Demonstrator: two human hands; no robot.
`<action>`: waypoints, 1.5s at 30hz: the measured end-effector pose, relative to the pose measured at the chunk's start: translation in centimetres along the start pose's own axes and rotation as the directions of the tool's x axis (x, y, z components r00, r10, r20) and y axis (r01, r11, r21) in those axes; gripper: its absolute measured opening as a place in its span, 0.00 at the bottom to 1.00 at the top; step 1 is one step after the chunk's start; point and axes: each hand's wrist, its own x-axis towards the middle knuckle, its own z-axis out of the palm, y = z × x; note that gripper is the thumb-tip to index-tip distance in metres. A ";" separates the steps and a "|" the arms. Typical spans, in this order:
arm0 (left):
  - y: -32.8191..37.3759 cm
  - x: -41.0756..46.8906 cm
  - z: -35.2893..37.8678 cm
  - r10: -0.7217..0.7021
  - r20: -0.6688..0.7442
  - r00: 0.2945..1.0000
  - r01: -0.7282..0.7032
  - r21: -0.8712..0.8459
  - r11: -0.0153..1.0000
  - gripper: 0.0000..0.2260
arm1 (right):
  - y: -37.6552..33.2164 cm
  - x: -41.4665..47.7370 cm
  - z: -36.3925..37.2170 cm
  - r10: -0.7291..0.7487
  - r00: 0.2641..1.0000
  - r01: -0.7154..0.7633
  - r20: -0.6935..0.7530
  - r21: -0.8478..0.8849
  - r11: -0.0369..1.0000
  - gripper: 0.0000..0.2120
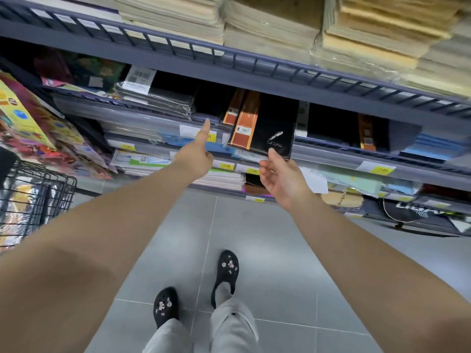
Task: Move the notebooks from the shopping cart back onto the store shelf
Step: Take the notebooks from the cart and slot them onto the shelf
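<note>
Both arms reach out toward the store shelf (331, 151). The left hand (197, 155) is mostly curled, with one finger stretched up so its tip sits at the shelf's front lip, beside a stack of wrapped dark notebooks; it holds nothing. The right hand (280, 178) is loosely spread, palm turned inward, its fingers (274, 155) just meeting the lower edge of a black notebook (276, 128) with an orange spine band and a silver feather mark. That notebook leans out over the shelf's front rail, tilted. I cannot tell whether the fingers only brush it or support it from below, since the contact is right at the corner.

More black-and-orange notebooks (238, 107) stand behind it, their far ends lost in the dark of the shelf. Another group further right is blurred, and the price tags along the rails are too smeared to read.

The shopping cart (38, 189) shows only as a corner of black wire at the left edge; something glossy and wrapped lies inside, but glare and cropping hide what it is.

Above, stacks of tan paper pads (369, 29) run off the top of view. Below, grey floor tiles and a pair of black clogs (228, 272); the lowest shelf at the right is dim and hard to make out.
</note>
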 end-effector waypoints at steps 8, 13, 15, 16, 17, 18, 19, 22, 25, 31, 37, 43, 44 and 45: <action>0.9 2.4 0.1 -0.007 -0.071 0.997 0.043 0.518 0.854 0.39 | -1.9 2.2 2.3 -0.046 0.998 0.048 -0.031 0.063 0.997 0.09; 0.9 2.7 1.5 0.095 -0.161 0.982 0.037 0.663 0.747 0.40 | -2.6 3.8 3.5 -0.045 0.995 0.051 -0.084 0.078 0.996 0.10; 1.1 2.7 1.8 0.076 -0.126 0.989 0.027 0.658 0.753 0.40 | -2.4 4.0 3.5 -0.053 0.988 0.055 -0.143 0.014 0.998 0.06; 1.3 2.6 1.9 0.063 -0.114 0.992 0.027 0.654 0.756 0.41 | -2.2 3.8 3.5 -0.056 0.984 0.052 -0.166 -0.031 0.998 0.08; 1.4 2.5 1.8 0.054 -0.104 0.993 0.026 0.645 0.763 0.41 | -1.9 3.5 3.5 -0.056 0.983 0.044 -0.176 -0.066 0.997 0.11; 1.5 2.3 1.7 0.045 -0.095 0.995 0.025 0.633 0.774 0.41 | -1.6 3.3 3.4 -0.055 0.983 0.037 -0.173 -0.111 0.993 0.12; 1.5 2.1 1.6 0.040 -0.079 0.996 0.018 0.622 0.783 0.42 | -1.2 2.9 3.3 -0.051 0.986 0.027 -0.160 -0.148 0.989 0.12; 1.0 0.7 1.1 0.028 -0.002 1.000 -0.021 0.625 0.781 0.40 | -0.3 1.3 3.1 -0.032 0.994 0.008 -0.106 -0.225 0.974 0.10; -0.5 -2.3 0.2 -0.025 0.081 0.996 -0.033 0.633 0.773 0.38 | 0.8 -0.3 3.3 -0.025 0.998 -0.002 -0.063 -0.397 0.918 0.08; -5.6 -10.6 -4.8 -0.092 0.067 0.994 0.025 0.659 0.752 0.32 | 2.5 -5.6 8.3 -0.009 0.994 0.098 0.109 -0.851 0.516 0.29; -12.2 -21.3 -12.7 -0.093 -0.102 0.990 0.136 0.602 0.787 0.29 | 5.4 -12.7 17.5 -0.099 0.903 0.425 0.418 -0.903 0.059 0.37; -18.9 -31.8 -20.0 -0.086 -0.344 0.935 0.273 0.542 0.795 0.36 | 9.2 -20.5 27.2 -0.079 0.778 0.555 0.623 -0.741 -0.379 0.35; -20.0 -33.2 -21.0 -0.089 -0.385 0.919 0.300 0.532 0.792 0.37 | 9.9 -21.5 28.8 -0.082 0.756 0.564 0.650 -0.709 -0.422 0.34; -20.9 -34.7 -22.0 -0.095 -0.419 0.903 0.323 0.518 0.792 0.37 | 10.5 -22.5 30.2 -0.082 0.732 0.573 0.676 -0.677 -0.462 0.32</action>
